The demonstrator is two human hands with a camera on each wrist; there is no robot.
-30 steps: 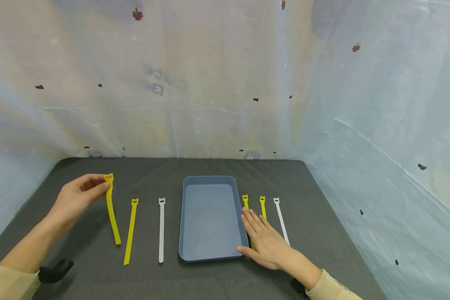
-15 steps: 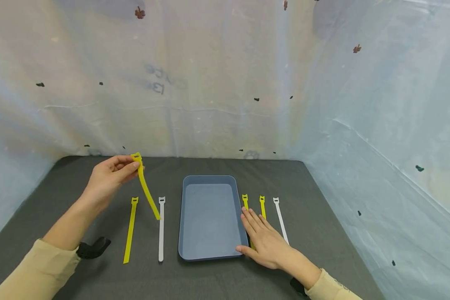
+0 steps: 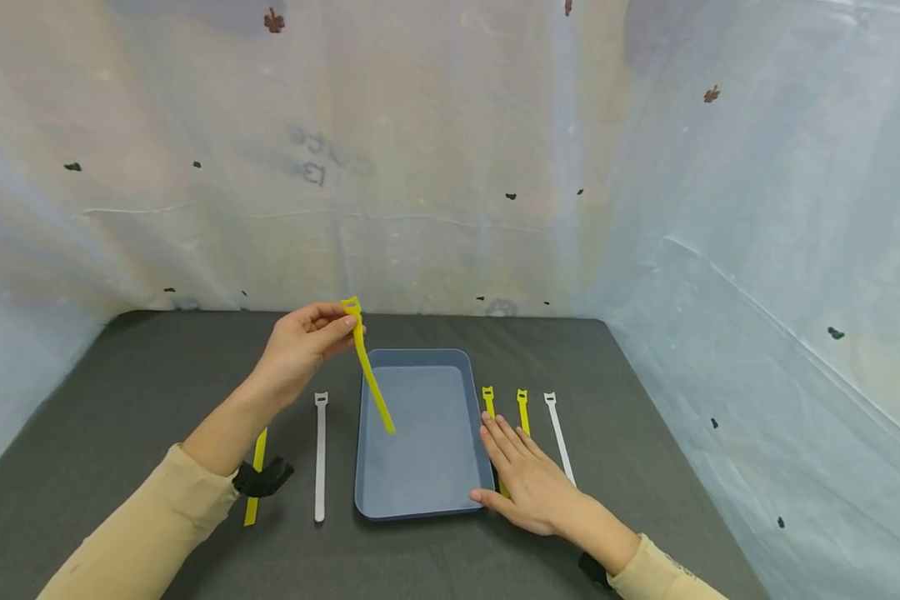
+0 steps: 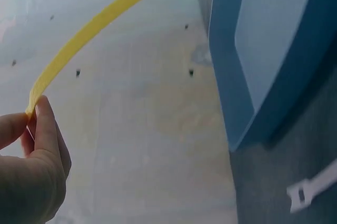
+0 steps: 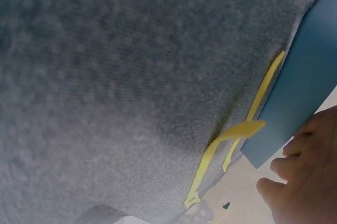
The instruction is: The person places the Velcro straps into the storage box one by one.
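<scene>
Left hand (image 3: 296,350) pinches the yellow strap (image 3: 371,379) near its upper end, long axis slanting down rightward over the tray (image 3: 427,475); right hand (image 3: 528,487), farther off, straight-fingered, touches the tray's right rim.

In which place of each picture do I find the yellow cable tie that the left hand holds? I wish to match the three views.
Head: the yellow cable tie is left of centre, hanging from the left hand.
Left wrist: upper left, slanting from the fingers to the top edge.
Right wrist: not in it; the two yellow ties there are others.
Shared landmark: the blue-grey tray, below centre, upper right and right edge respectively.
</scene>
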